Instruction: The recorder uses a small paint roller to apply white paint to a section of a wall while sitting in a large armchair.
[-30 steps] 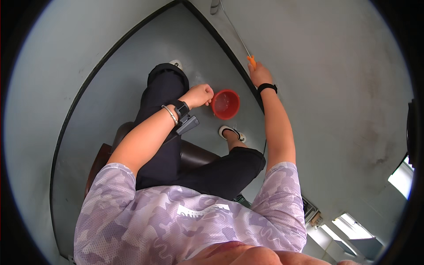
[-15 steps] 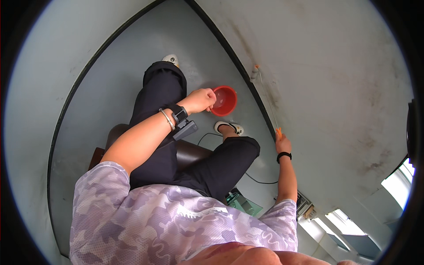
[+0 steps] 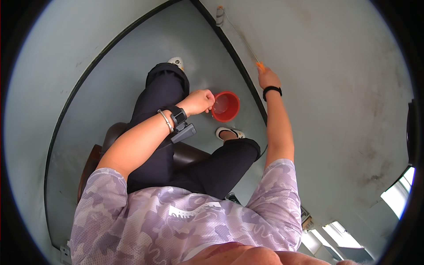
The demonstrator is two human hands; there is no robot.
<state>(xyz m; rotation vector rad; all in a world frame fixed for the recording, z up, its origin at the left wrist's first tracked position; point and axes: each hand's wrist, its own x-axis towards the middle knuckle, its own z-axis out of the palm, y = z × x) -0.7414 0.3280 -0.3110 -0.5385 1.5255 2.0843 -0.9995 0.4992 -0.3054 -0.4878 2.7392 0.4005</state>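
My right hand (image 3: pixel 269 78) is closed around the orange handle of a paint roller (image 3: pixel 242 37). Its long thin wire shaft reaches away to a pale grey roller head with an orange end, which lies against the right-hand wall near the black skirting strip. My left hand (image 3: pixel 198 102) is closed at the left rim of a small red bucket (image 3: pixel 239 107), its fingertips gripping there; the exact hold is partly hidden. Some pale liquid seems to lie in the bottom of the bucket, which is between my feet and the wall.
Dark smudges mark the pale wall (image 3: pixel 335 110) on my right. Black skirting (image 3: pixel 79 81) lines both walls, meeting in a corner ahead. I sit on a brown seat (image 3: pixel 187 154), my shoes (image 3: pixel 176 62) on the grey floor (image 3: pixel 132 48). Windows (image 3: pixel 342 234) show behind right.
My right arm has stretched forward, carrying the roller along the wall toward the far corner. The bucket sits slightly nearer to me, my left hand still at its rim.
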